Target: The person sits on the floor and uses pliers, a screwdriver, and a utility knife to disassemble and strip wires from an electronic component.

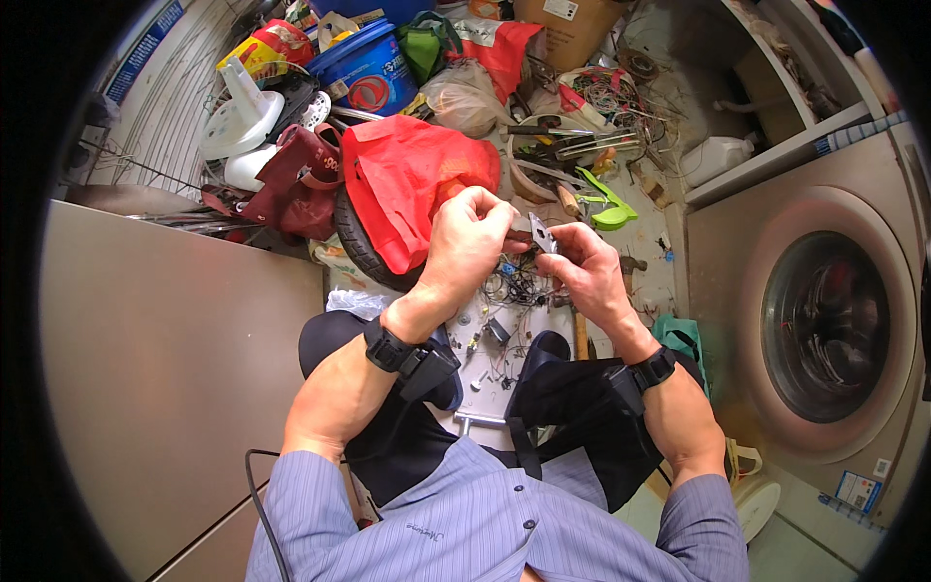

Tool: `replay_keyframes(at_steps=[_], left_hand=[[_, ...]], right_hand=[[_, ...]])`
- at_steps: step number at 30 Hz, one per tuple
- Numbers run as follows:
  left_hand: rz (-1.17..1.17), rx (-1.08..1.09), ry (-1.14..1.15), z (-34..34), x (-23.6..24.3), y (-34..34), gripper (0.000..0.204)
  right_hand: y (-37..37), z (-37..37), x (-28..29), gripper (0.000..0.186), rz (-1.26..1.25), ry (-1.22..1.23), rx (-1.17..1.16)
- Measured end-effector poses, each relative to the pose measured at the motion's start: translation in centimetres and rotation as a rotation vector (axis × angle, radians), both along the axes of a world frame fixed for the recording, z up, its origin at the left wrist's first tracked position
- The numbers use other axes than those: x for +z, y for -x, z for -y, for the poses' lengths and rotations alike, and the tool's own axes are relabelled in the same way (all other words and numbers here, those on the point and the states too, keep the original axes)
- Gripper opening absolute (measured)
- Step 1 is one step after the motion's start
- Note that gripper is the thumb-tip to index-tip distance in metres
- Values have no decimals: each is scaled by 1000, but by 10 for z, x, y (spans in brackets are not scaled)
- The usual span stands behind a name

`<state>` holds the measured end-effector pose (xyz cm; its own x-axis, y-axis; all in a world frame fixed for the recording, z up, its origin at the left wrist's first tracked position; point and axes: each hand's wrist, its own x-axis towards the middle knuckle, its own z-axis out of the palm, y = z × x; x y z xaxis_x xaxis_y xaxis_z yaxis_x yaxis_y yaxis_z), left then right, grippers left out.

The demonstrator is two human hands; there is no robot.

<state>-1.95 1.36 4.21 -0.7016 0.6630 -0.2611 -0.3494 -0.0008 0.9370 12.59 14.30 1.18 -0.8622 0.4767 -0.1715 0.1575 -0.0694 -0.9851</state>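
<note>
My left hand (465, 233) and my right hand (589, 269) are raised close together in front of me, above the littered floor. The thumb and fingers of my right hand pinch a small grey metal plate (541, 233) with dark holes in it, held tilted. My left hand is closed, its fingertips pressed together beside the plate. A short dark brown piece (521, 236) shows between the two hands; whether it is joined to the plate I cannot tell. What my left fingertips grip is hidden.
A red bag (412, 179) lies over a black tyre (361, 242) ahead. Thin wires (519, 286) and small parts are scattered below my hands. A blue bucket (364, 73) stands farther back. To the right is a front-loading washing machine (718, 291); a flat grey panel (175, 359) lies left.
</note>
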Motion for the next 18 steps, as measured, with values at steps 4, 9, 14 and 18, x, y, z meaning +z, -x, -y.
replay_keyframes(at_steps=[4,9,14,18], left_hand=[[-50,-50,41,-1,-13,0,12],[-53,-106,87,0,-13,-1,12],[-27,-146,88,2,-5,1,20],[-41,-149,122,4,6,4,25]], right_hand=[[-1,1,0,30,3,-584,-20],[0,3,2,34,-62,-619,-32],[-3,-2,4,35,-74,-670,-49],[-3,-3,2,36,-143,-750,-57]])
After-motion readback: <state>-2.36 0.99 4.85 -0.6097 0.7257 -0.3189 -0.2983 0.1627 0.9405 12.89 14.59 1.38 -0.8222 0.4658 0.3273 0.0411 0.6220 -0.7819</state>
